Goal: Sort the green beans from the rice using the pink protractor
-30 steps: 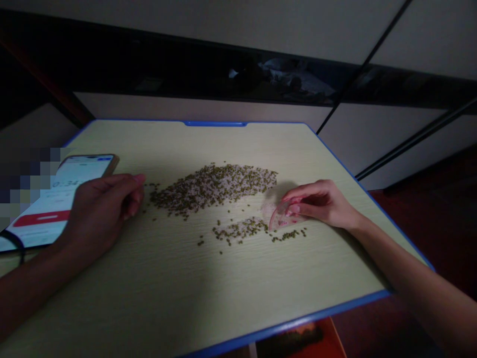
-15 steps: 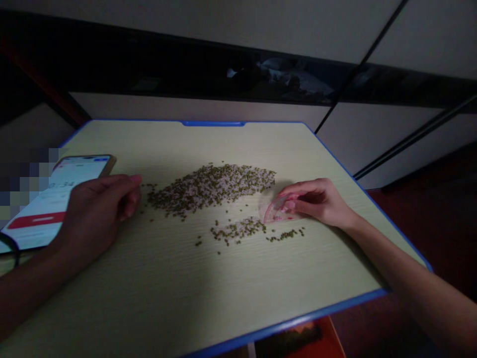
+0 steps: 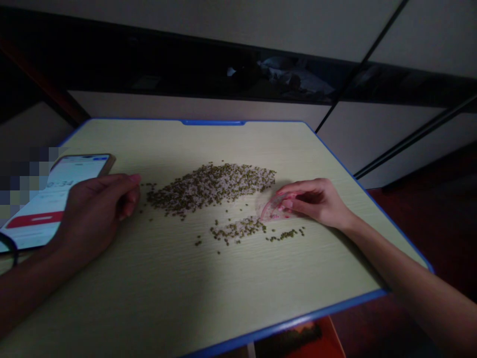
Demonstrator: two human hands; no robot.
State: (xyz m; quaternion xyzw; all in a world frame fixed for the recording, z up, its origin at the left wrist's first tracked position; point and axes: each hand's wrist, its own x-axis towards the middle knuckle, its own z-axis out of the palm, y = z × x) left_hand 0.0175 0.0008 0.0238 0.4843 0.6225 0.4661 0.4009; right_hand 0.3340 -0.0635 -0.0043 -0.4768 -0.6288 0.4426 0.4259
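A long heap of small green beans mixed with pale grains [image 3: 216, 189] lies across the middle of the table [image 3: 179, 298]. Nearer me is a smaller mixed patch [image 3: 238, 229], and to its right a short row of green beans [image 3: 286, 235]. My right hand [image 3: 320, 201] pinches a clear plastic protractor [image 3: 266, 211] with pink markings, its curved edge at the right end of the small patch. My left hand [image 3: 102, 209] hovers left of the heap, thumb pressed against curled fingers. Whatever those fingers may hold is hidden.
A lit phone [image 3: 37, 220] rests at the table's left, partly behind my left hand. Blue trim [image 3: 298, 325] edges the table. Pale cabinet fronts [image 3: 204, 107] stand behind it. Below the front edge shows an orange item with a dark picture [image 3: 298, 343].
The protractor has tilted and shifted slightly left in my right hand. My left hand has barely moved. The heap and the small patch look the same.
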